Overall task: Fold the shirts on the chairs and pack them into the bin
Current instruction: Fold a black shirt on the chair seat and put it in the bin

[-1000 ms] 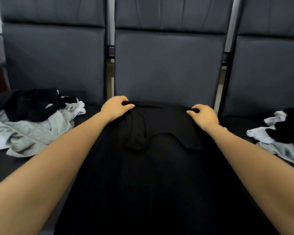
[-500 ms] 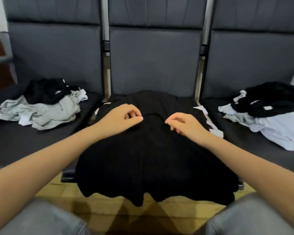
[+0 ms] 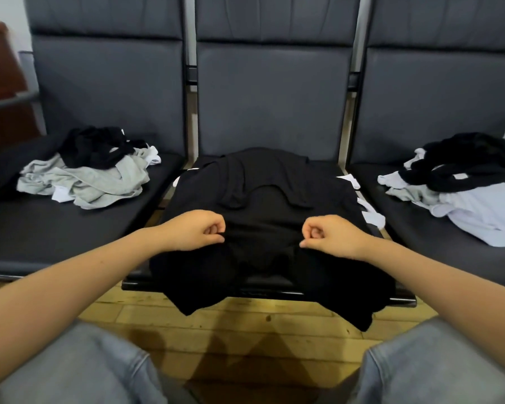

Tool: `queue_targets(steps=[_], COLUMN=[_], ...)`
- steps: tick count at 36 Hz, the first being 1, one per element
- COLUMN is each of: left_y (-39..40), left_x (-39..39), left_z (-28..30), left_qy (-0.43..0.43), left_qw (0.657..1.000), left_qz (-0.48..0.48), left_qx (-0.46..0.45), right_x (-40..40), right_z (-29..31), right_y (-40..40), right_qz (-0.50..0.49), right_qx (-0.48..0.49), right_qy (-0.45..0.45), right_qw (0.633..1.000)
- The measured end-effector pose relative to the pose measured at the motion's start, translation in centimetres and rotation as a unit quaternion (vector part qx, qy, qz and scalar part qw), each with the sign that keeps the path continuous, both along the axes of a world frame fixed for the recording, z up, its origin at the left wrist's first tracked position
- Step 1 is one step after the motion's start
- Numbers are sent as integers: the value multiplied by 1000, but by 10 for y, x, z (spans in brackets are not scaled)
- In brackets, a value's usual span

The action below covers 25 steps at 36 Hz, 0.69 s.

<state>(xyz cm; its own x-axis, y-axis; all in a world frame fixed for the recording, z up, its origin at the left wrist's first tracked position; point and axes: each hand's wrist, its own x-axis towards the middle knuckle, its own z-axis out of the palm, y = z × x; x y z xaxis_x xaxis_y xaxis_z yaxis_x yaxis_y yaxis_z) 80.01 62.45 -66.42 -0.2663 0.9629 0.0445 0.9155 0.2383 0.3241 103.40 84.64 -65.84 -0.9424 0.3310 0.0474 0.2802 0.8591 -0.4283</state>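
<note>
A black shirt (image 3: 263, 205) lies spread on the middle chair seat, its sleeves folded inward near the backrest and its hem hanging over the front edge. My left hand (image 3: 197, 230) pinches the cloth at the shirt's middle, left of centre. My right hand (image 3: 330, 236) pinches it to the right of centre, fingers curled. The cloth between and below the hands is bunched. White shirt edges (image 3: 368, 211) show from under the black shirt on the right. No bin is in view.
A pile of grey, white and black shirts (image 3: 91, 173) sits on the left chair seat (image 3: 41, 234). Another pile of black, white and grey shirts (image 3: 467, 185) sits on the right chair seat (image 3: 414, 228). My knees in grey jeans (image 3: 70, 368) are at the bottom, over a yellow wooden floor (image 3: 260, 325).
Both hands left the shirt's shoulders near the backrest, came back toward me and closed on the cloth at the shirt's middle. The view pulled back, showing the floor and my knees.
</note>
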Motion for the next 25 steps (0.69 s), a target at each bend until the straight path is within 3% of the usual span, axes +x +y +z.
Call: queue_targets(steps=[3,8,11,13,15,18,22,25], left_y=[3,10,11,11,9,8,11,13], left_x=[-9,3,31,49,62,69,70,69], left_z=[-3,-5,2,7,8,-1,-10,-10], left_qy=[28,51,26,15,14,62,44,61], left_qw=[999,994,990,993,999,998,999,998], left_qz=[36,58,24,-6,-10,-10,-1,0], left_qx=[19,82,139,120,49,-29,25,17], right_x=[-6,-14,-13,-11,-7,-7,-14,-16], right_z=[0,-3,0,4,5,-1,-4,0], right_y=[10,6,-10,-25,-40,-53,-56,-57], right_qz=[-58,-54,-37,-27,-26,-29,-20,5], right_qx=[56,104,62,3,-37,34,16,59], right_qy=[23,31,112,139,86,-49,-43,-52], right_qw=[997,993,991,990,995,998,999,997])
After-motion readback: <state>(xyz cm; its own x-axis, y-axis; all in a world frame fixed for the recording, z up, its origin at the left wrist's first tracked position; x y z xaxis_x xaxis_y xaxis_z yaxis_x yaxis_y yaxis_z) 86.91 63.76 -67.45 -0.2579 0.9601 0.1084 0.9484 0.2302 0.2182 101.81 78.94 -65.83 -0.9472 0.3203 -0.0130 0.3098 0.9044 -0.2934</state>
